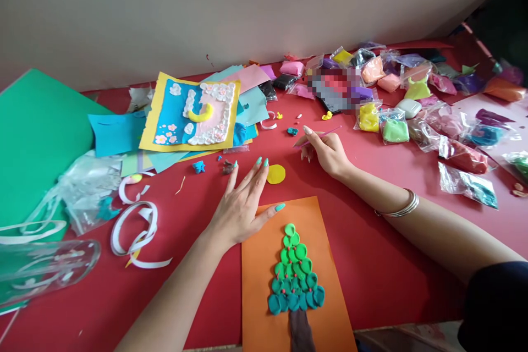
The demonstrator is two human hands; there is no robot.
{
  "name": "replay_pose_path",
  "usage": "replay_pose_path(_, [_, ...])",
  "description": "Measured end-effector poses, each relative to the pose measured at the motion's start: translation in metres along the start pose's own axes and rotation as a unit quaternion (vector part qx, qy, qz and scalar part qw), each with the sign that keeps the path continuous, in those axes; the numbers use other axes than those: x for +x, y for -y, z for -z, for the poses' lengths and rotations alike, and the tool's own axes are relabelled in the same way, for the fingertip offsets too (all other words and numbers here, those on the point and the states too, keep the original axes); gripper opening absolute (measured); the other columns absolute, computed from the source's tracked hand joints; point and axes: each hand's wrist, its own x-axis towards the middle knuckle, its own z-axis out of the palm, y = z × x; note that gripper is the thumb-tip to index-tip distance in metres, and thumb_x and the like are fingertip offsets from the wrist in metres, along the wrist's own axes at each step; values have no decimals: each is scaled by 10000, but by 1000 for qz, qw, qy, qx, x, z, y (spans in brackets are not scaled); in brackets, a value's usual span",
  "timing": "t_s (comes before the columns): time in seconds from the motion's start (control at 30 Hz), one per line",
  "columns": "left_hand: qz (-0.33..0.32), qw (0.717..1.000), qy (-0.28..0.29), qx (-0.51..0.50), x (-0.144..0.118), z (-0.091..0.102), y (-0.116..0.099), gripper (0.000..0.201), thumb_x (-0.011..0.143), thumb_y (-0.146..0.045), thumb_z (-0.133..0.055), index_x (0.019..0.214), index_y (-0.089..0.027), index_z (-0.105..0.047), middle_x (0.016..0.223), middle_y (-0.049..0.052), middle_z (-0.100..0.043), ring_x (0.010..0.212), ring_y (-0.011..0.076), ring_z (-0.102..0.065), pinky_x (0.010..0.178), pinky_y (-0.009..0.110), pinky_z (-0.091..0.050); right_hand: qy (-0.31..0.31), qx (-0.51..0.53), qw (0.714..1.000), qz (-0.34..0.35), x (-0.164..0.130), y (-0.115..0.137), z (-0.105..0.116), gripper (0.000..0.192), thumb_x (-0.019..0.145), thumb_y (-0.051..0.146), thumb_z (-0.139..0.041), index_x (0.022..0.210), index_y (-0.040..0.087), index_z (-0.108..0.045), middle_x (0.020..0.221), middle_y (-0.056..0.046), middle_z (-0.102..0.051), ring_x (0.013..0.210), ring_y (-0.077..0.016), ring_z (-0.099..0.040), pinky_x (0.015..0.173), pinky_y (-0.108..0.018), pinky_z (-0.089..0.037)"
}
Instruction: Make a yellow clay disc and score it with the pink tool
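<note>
1. The yellow clay disc (276,174) lies flat on the red table (371,264), at 1 o'clock of the left hand (241,210), just beside its fingertips.
2. The left hand's fingers are spread, palm down, partly on the orange card (264,286).
3. The right hand (328,152) pinches a thin pink stick (325,134), at 2 o'clock from the disc.

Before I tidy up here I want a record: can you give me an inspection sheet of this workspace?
Surface: red table.
Job's things: orange card with clay tree; yellow clay disc beside it.
Clutter: clay bags, paper sheets, white strips, glass jar.
Grippers: left hand flat, open, on the card's top edge; right hand pinching a thin pink tool.
Cables: nothing seen.
Surroundings: pale wall.
</note>
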Motion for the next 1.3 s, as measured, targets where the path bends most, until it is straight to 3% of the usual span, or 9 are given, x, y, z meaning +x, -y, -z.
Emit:
replay_pose_path(0.23, [14, 1000, -10, 24, 1, 3, -2, 627, 918, -566, -293, 1386, -167, -411, 1516, 145, -260, 1406, 323, -230, 1124, 618, -109, 2, 6, 1000, -2, 0, -1, -1, 605, 829, 665, -437, 655, 133, -666, 480, -9, -569, 462, -103, -523, 563, -230, -414])
replay_pose_path(0.33, [18, 999, -7, 26, 3, 3, -2, 587, 918, -554, -315, 1317, -167, -501, 1498, 145, -304, 1401, 321, -247, 1120, 623, -132, 4, 0, 1000, -4, 0, 0, 0, 617, 819, 682, -431, 657, 135, -667, 487, -11, -573, 462, -101, -520, 561, -229, -416])
replay_pose_path(0.43, [2, 1000, -22, 22, 5, 3, -3, 584, 919, -536, -328, 1355, -168, -452, 1458, 145, -379, 1377, 306, -311, 1129, 616, -105, 2, -12, 1000, -5, 0, -1, 0, 633, 815, 696, -416, 661, 139, -674, 478, -10, -563, 472, -103, -516, 556, -226, -412])
replay_pose_path(0.6, [-13, 999, -46, 15, 5, 4, -6, 637, 930, -503, -317, 1462, -162, -236, 1413, 137, -448, 1349, 304, -363, 1124, 633, -5, 5, -11, 1000, 1, 0, -3, -1, 635, 817, 696, -413, 672, 138, -679, 477, -7, -559, 454, -99, -505, 538, -226, -407])
replay_pose_path(0.83, [-55, 998, -13, 11, 6, 3, -5, 701, 930, -554, -259, 1475, -121, -166, 1490, 137, -310, 1397, 268, -272, 1159, 545, -4, 2, -5, 1000, -4, 0, -2, -1, 611, 825, 674, -433, 655, 138, -673, 464, -7, -553, 453, -101, -513, 539, -224, -408])
replay_pose_path(1.03, [-54, 998, 33, -13, 11, 0, -6, 733, 914, -606, -250, 1478, -153, -135, 1474, 106, -357, 1388, 253, -298, 1147, 564, 40, 12, -10, 1000, -8, 0, -2, -1, 628, 811, 698, -423, 660, 139, -666, 485, -15, -567, 464, -104, -514, 549, -227, -419])
replay_pose_path(1.3, [-64, 998, -5, -12, 11, 2, -10, 766, 910, -587, -306, 1489, -145, -67, 1460, 136, -379, 1385, 278, -299, 1148, 563, 20, 11, -10, 1000, -4, 0, -1, -1, 617, 819, 687, -426, 654, 144, -669, 475, -8, -560, 453, -100, -508, 549, -229, -419])
